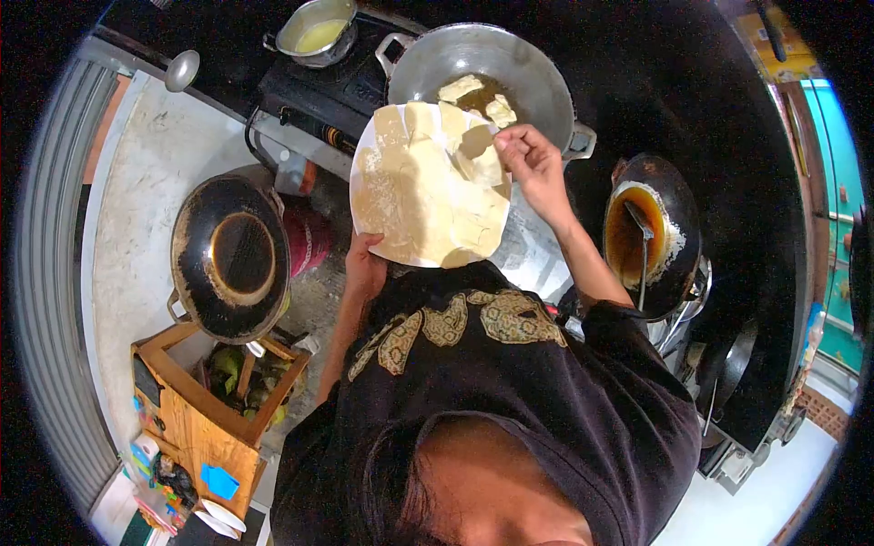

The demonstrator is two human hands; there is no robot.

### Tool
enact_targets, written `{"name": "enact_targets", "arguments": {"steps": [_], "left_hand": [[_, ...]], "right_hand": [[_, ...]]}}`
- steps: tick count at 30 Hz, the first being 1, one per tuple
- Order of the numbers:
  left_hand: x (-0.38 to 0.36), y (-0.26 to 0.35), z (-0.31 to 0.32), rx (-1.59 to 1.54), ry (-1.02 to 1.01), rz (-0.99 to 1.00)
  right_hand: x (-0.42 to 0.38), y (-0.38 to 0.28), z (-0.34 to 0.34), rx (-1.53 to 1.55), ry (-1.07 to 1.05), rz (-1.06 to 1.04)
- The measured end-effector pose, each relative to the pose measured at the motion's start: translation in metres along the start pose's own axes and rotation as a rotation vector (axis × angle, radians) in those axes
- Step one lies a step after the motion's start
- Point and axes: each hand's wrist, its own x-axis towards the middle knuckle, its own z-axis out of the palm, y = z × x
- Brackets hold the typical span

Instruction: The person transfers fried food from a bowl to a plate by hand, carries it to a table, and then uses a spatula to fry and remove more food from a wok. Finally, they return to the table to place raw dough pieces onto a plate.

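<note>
My left hand (366, 264) grips the lower left edge of a white plate (357, 205), which is covered with flat, pale yellow dough pieces (423, 200). Over the plate's right side, my right hand (537, 168) is closed in a pinch on one thin dough piece (482, 166), lifted at its edge. Just beyond the plate stands a large metal wok (537, 68) with two handles. Two pale folded pieces (461, 88) lie in the brownish oil (487, 85) at its bottom, partly hidden by the plate.
A small pot of yellow liquid (319, 35) sits on the black stove (300, 91). At right is a dark wok (674, 182) with brown liquid and a ladle (645, 246). Another blackened wok (196, 246) stands at left, above a wooden cabinet (200, 414). A metal ladle (182, 71) lies at upper left.
</note>
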Motion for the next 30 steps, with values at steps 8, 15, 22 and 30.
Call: {"name": "enact_targets", "arguments": {"steps": [8,15,22,30], "left_hand": [[0.008,-0.012,0.000,0.001,-0.021,-0.003],[-0.007,-0.001,-0.047,-0.045,0.232,0.113],[-0.031,0.008,-0.081,-0.078,0.285,0.371],[-0.028,0.009,-0.065,-0.078,0.380,0.395]], "right_hand": [[0.078,0.012,-0.081,-0.203,0.167,-0.034],[0.177,0.113,-0.128,-0.701,0.192,-0.111],[0.230,0.199,-0.126,-0.921,0.044,-0.019],[0.239,0.175,-0.121,-1.294,0.163,-0.170]]}}
